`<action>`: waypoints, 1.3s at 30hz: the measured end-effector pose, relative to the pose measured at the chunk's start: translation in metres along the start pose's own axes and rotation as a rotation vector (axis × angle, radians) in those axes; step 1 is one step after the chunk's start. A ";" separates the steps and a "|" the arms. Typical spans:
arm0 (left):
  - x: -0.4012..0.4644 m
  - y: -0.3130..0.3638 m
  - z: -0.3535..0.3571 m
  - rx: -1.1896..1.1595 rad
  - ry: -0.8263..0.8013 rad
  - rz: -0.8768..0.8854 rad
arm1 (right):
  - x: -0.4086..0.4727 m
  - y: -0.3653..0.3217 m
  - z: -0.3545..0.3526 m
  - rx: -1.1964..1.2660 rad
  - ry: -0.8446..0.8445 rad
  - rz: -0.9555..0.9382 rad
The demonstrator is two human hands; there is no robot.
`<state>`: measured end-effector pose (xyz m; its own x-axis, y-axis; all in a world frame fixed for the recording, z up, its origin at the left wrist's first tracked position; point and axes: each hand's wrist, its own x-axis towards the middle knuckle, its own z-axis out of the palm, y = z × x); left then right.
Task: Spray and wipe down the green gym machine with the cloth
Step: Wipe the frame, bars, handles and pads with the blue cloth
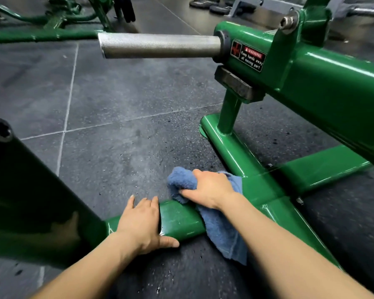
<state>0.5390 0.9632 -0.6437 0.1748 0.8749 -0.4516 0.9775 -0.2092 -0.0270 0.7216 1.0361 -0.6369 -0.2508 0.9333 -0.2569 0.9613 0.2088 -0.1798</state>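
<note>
The green gym machine (324, 87) fills the right side, and its low base bar (181, 221) runs across the floor in front of me. My right hand (209, 187) grips a bunched blue cloth (222, 231) and presses it on the base bar near the junction with the frame. One end of the cloth hangs over the near side of the bar. My left hand (143, 223) rests on the bar to the left of the cloth, fingers over the top and thumb on the near side. No spray bottle is in view.
A knurled steel weight sleeve (160, 45) sticks out leftward from the machine's arm above the floor. A dark green upright (30, 190) stands close at the left. Dark rubber floor tiles (117, 104) lie between them. Another green machine (58, 16) and weight plates (209, 4) are at the back.
</note>
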 end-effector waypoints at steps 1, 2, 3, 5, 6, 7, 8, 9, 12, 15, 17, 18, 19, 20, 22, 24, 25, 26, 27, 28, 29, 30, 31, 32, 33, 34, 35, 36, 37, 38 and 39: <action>0.000 0.001 0.000 0.004 0.012 0.004 | -0.005 -0.010 0.007 -0.004 0.054 -0.024; 0.001 0.000 0.000 0.002 0.020 0.011 | -0.012 -0.019 0.015 -0.001 0.129 -0.048; 0.001 0.000 -0.001 0.002 0.026 0.017 | -0.020 -0.025 0.022 0.010 0.204 -0.080; 0.001 0.000 -0.003 0.013 0.017 0.027 | -0.036 -0.023 0.031 0.073 0.268 -0.153; 0.001 0.000 -0.003 0.021 0.007 0.028 | -0.043 -0.015 0.035 0.116 0.263 -0.196; 0.001 0.001 -0.003 0.025 0.001 0.022 | -0.050 -0.005 0.035 0.147 0.257 -0.234; 0.001 0.002 -0.004 0.029 0.000 0.013 | -0.055 0.008 0.035 0.161 0.271 -0.255; 0.000 0.002 -0.006 0.031 -0.003 -0.003 | -0.058 0.021 0.032 0.163 0.301 -0.252; 0.000 0.005 -0.011 0.055 -0.025 -0.016 | -0.057 0.064 0.021 0.178 0.371 -0.074; 0.002 0.006 -0.013 0.076 -0.063 -0.019 | -0.045 0.075 0.018 0.152 0.413 0.178; 0.003 0.006 -0.013 0.084 -0.076 -0.017 | -0.043 0.054 0.025 0.117 0.426 0.292; 0.004 0.005 -0.013 0.086 -0.081 -0.019 | -0.045 0.038 0.031 0.120 0.438 0.309; 0.004 0.006 -0.014 0.090 -0.081 -0.022 | -0.048 0.022 0.038 0.140 0.450 0.298; 0.005 0.008 -0.013 0.091 -0.082 -0.025 | -0.054 0.007 0.046 0.158 0.456 0.269; 0.005 0.009 -0.014 0.101 -0.087 -0.023 | -0.065 -0.021 0.063 0.176 0.497 0.219; 0.005 0.011 -0.014 0.115 -0.099 -0.008 | -0.077 -0.038 0.073 0.197 0.527 0.189; 0.006 0.012 -0.014 0.127 -0.095 0.002 | -0.081 -0.040 0.076 0.205 0.533 0.163; 0.007 0.014 -0.014 0.145 -0.077 0.007 | -0.083 -0.036 0.077 0.201 0.541 0.128; 0.008 0.017 -0.014 0.156 -0.055 0.004 | -0.083 -0.027 0.076 0.193 0.540 0.091; 0.009 0.021 -0.014 0.161 -0.038 -0.001 | -0.082 -0.015 0.074 0.198 0.531 0.076; 0.008 0.025 -0.014 0.161 -0.027 -0.002 | -0.081 0.000 0.070 0.212 0.522 0.091; 0.007 0.028 -0.014 0.158 -0.020 0.003 | -0.079 0.015 0.065 0.232 0.519 0.137; 0.006 0.030 -0.015 0.155 -0.015 0.005 | -0.077 0.028 0.059 0.246 0.524 0.205; 0.005 0.031 -0.015 0.154 -0.019 0.003 | -0.074 0.038 0.054 0.264 0.535 0.281; 0.004 0.031 -0.014 0.151 -0.024 -0.004 | -0.071 0.042 0.050 0.295 0.548 0.350; 0.004 0.030 -0.013 0.146 -0.030 -0.010 | -0.068 0.040 0.048 0.335 0.563 0.411; 0.003 0.028 -0.010 0.134 -0.029 -0.015 | -0.067 0.033 0.047 0.365 0.581 0.464; 0.003 0.026 -0.008 0.122 -0.013 -0.017 | -0.066 0.022 0.048 0.390 0.591 0.502; 0.002 0.025 -0.007 0.112 0.010 -0.013 | -0.068 0.009 0.052 0.406 0.582 0.531; 0.002 0.025 -0.006 0.104 0.028 0.000 | -0.071 -0.003 0.056 0.405 0.569 0.535; -0.002 0.018 -0.004 0.085 0.030 0.001 | -0.075 -0.022 0.064 0.395 0.554 0.502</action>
<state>0.5567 0.9600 -0.6396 0.1802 0.8872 -0.4247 0.9640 -0.2452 -0.1031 0.7122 0.9433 -0.6746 0.3866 0.9179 0.0897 0.8076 -0.2899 -0.5135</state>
